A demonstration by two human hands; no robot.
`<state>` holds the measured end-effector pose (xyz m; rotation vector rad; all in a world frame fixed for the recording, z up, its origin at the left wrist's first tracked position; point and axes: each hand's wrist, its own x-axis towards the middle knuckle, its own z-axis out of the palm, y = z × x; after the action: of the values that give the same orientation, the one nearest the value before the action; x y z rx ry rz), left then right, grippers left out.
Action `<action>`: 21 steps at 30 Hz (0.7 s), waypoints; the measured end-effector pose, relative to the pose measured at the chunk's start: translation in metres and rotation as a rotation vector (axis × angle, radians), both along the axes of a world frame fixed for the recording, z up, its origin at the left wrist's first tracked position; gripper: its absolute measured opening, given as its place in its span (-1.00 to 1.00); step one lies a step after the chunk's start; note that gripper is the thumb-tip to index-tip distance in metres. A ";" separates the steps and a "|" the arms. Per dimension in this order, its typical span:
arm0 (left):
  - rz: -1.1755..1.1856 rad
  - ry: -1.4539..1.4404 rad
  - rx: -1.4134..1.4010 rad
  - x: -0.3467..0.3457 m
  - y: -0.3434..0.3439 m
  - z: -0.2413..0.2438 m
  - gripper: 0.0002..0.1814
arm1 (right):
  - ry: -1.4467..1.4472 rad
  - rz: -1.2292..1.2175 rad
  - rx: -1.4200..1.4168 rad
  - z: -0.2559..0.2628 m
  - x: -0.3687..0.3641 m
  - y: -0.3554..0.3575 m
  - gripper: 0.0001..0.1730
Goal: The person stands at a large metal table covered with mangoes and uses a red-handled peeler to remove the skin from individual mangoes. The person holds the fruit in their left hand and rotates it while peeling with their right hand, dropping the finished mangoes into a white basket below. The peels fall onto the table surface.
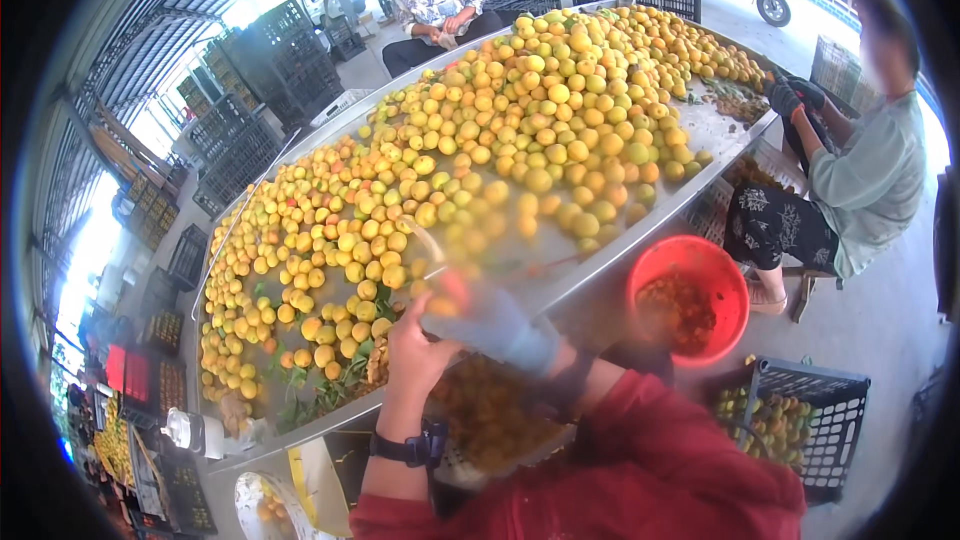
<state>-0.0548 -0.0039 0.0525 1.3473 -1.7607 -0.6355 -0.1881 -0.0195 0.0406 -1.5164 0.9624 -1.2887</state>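
Note:
My bare left hand point(420, 356), wearing a dark wristband, is at the near edge of a metal sorting table point(559, 296). Its fingers are around an orange apricot point(442, 306). Against it is my right hand point(495, 330) in a blue-grey glove, blurred. A curved pale tool point(424, 240) sticks up from between the hands, with a blurred red part at its base that looks like a handle; the right hand seems to grip it. Beyond both hands, a broad heap of yellow-orange apricots point(480, 127) covers much of the table. Green leaves point(330, 397) lie left of my hands.
A red bucket point(739, 315) of fruit pulp stands to the right, near a black plastic crate point(840, 405) of fruit. One person point(862, 172) sits at the right, another point(435, 0) across the table. Below my arms is a blurred container of orange pieces point(487, 412). Stacked crates point(232, 142) stand left.

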 end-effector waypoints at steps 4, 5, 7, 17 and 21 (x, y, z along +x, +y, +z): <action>0.033 0.001 -0.058 0.005 0.000 -0.006 -0.48 | 0.000 0.102 0.080 0.011 -0.002 0.002 -0.62; 0.046 0.005 -0.040 0.009 0.001 -0.008 -0.50 | -0.079 0.171 0.169 0.015 -0.003 0.003 -0.63; 0.012 -0.006 -0.159 0.006 -0.001 -0.013 -0.52 | -0.095 0.112 0.074 0.009 -0.002 0.003 -0.66; -0.006 0.374 0.134 0.003 0.010 -0.012 -0.47 | -0.341 0.219 0.334 -0.018 0.008 -0.004 -0.60; -0.050 0.628 0.168 0.010 0.010 -0.009 -0.44 | -0.527 0.267 0.537 -0.019 0.002 -0.013 -0.57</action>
<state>-0.0444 0.0064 0.0432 1.0518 -1.2507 -1.1147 -0.1865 -0.0322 0.0215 -0.7991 0.6576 -1.0468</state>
